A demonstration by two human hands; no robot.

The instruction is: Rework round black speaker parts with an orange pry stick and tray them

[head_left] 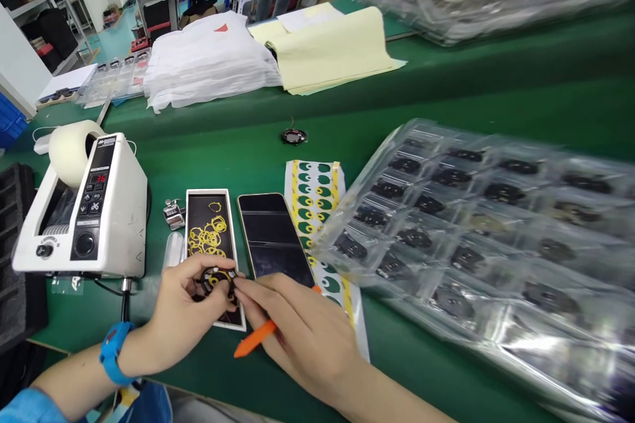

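Taking the round part in the hands as the clock's centre, the green counter (223,152) spreads out on every side, with a clear plastic tray (370,195) of dark parts at three o'clock and a tape machine (106,231) at ten. The sticker sheet (306,192) lies at two o'clock, its near edge under the tray. The right hand (310,337) comes in from four o'clock, thumb and fingertips pressed together at the part's edge; what small piece they pinch, if any, I cannot tell. The left hand (171,314), at eight o'clock, pinches the part between thumb and curled fingers. A narrow box (197,208) runs up toward twelve, beside the phone (275,238) at two. An orange stick (258,338) is tucked under the right hand, its point out at five o'clock. The round part (213,273) itself is above the box's near end. This looks like fine fingertip work, so a firm grip by the rim, with the right hand braced against the left, should serve best, keeping the stick's point away from the part's face. Being over the box seems sensible: any dropped yellow rings (206,240) would land among the others.
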